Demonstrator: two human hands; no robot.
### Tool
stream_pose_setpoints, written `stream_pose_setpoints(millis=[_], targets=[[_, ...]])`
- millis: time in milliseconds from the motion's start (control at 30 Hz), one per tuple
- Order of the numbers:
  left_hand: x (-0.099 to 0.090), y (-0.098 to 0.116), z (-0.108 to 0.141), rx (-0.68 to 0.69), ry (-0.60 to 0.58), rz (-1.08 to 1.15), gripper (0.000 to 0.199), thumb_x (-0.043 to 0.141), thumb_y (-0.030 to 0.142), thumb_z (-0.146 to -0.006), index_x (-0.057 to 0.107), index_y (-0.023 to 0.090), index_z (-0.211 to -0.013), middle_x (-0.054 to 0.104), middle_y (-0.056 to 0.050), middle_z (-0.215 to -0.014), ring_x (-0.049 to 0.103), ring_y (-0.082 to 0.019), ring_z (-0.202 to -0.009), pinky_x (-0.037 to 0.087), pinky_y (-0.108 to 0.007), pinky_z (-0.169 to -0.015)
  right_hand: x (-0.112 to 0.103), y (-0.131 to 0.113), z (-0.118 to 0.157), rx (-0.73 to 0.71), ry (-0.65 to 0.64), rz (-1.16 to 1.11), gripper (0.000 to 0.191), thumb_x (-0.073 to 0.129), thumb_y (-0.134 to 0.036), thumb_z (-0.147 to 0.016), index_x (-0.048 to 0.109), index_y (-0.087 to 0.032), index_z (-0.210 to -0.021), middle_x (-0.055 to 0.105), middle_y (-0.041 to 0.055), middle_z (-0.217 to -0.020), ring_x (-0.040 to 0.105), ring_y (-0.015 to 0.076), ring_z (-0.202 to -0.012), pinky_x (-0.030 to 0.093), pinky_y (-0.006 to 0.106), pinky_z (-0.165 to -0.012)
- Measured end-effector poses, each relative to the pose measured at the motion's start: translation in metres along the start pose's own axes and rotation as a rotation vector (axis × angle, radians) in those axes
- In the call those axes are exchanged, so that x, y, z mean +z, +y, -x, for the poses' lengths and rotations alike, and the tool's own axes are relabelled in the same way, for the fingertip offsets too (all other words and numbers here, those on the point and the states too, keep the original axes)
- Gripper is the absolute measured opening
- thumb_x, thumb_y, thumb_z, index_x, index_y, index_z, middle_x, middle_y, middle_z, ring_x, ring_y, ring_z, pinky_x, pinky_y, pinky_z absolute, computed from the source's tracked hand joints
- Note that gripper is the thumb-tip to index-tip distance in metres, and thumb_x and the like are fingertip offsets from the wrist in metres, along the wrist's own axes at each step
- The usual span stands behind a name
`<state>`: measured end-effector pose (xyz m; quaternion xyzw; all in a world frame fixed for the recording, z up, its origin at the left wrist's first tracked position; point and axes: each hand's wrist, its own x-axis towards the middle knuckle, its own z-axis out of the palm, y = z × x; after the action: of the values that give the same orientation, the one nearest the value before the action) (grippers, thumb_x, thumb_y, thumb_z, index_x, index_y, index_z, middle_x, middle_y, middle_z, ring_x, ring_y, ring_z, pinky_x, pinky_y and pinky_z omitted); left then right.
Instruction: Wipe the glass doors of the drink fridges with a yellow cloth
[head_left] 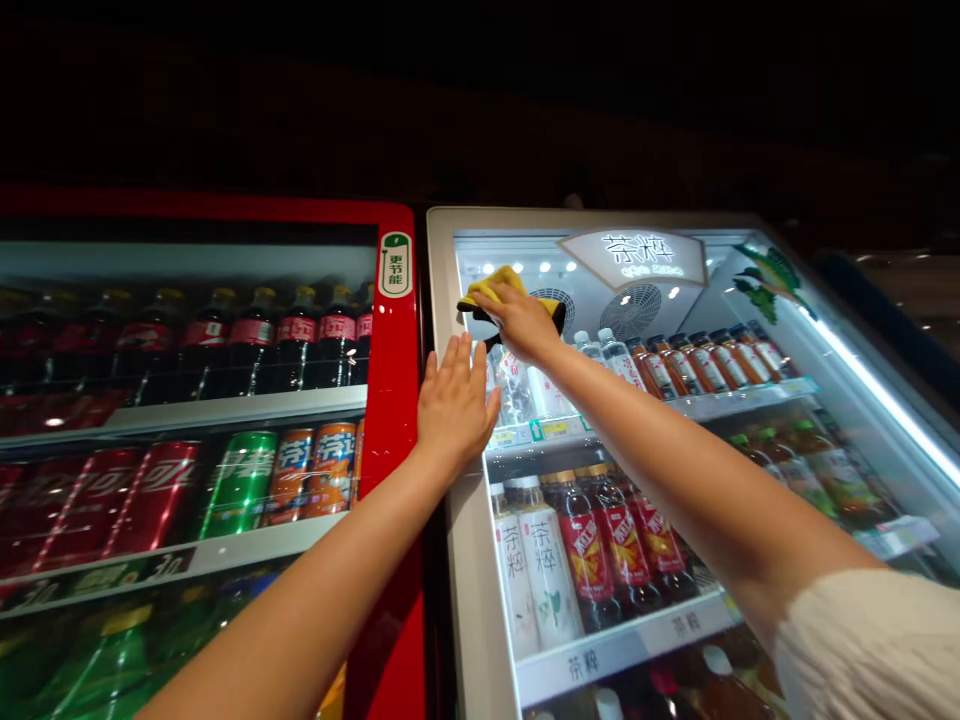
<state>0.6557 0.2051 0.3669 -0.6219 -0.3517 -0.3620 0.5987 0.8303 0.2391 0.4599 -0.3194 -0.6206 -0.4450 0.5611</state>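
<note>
My right hand (523,318) is closed on a yellow and black cloth (504,280), pressed to the upper left part of the glass door of a white-framed drinks fridge. Part of the cloth is hidden under the fingers. Lower and to the left, my left hand (456,400) lies flat with fingers stretched upward against the left edge of the fridge's pale frame (466,560). It holds nothing. Behind the glass, bottles stand in rows on lit shelves, among them white bottles (546,560) and dark bottles with red labels (586,550).
To the left stands a red-framed fridge (397,400) with cola bottles (253,335) above cans (240,482). A narrow dark gap separates the two fridges. An illuminated sign (637,258) and a green leaf decoration (772,280) are at the top of the right fridge.
</note>
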Motion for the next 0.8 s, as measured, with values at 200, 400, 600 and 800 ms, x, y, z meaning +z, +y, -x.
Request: stream_pose_setpoints(millis=[200,400,600,800], targets=[[-0.002,0.002,-0.011,-0.004,0.019,-0.012,0.067,0.036,0.040,-0.104,0.025,0.010,-0.163,0.028,-0.019,-0.171,0.020,-0.031,-0.161,0.017,-0.054,-0.131,-0.012,0.040,0.007,0.325,0.085,0.034,0.054,0.035,-0.027,-0.103,0.048,-0.024,-0.155,0.049,0.0162,-0.160,0.043,0.0408,-0.146,0.045,0.064,-0.108],[0.005,0.035,-0.029,-0.024,-0.003,-0.032,0.063,0.034,0.040,-0.104,0.033,0.010,-0.160,0.029,-0.019,-0.171,0.021,-0.032,-0.161,0.017,-0.055,-0.131,-0.011,0.042,0.012,0.013,0.037,0.027,0.051,0.028,-0.026,-0.107,0.051,-0.031,-0.151,0.046,0.0073,-0.163,0.042,0.0290,-0.149,0.045,0.052,-0.113],[0.020,0.074,-0.043,0.018,0.015,-0.023,0.063,0.035,0.044,-0.105,0.030,0.018,-0.162,0.031,-0.012,-0.171,0.020,-0.029,-0.161,0.017,-0.054,-0.131,-0.024,0.110,0.010,0.258,0.081,0.024,0.054,0.033,-0.029,-0.104,0.046,-0.026,-0.156,0.042,0.0139,-0.165,0.037,0.0380,-0.151,0.042,0.064,-0.113],[0.033,0.111,-0.068,-0.080,0.010,-0.006,0.063,0.037,0.043,-0.104,0.032,0.017,-0.162,0.032,-0.015,-0.171,0.023,-0.032,-0.160,0.019,-0.058,-0.130,-0.022,0.143,0.026,0.104,0.062,-0.001,0.053,0.033,-0.030,-0.105,0.045,-0.029,-0.156,0.042,0.0111,-0.166,0.035,0.0361,-0.153,0.039,0.066,-0.115]])
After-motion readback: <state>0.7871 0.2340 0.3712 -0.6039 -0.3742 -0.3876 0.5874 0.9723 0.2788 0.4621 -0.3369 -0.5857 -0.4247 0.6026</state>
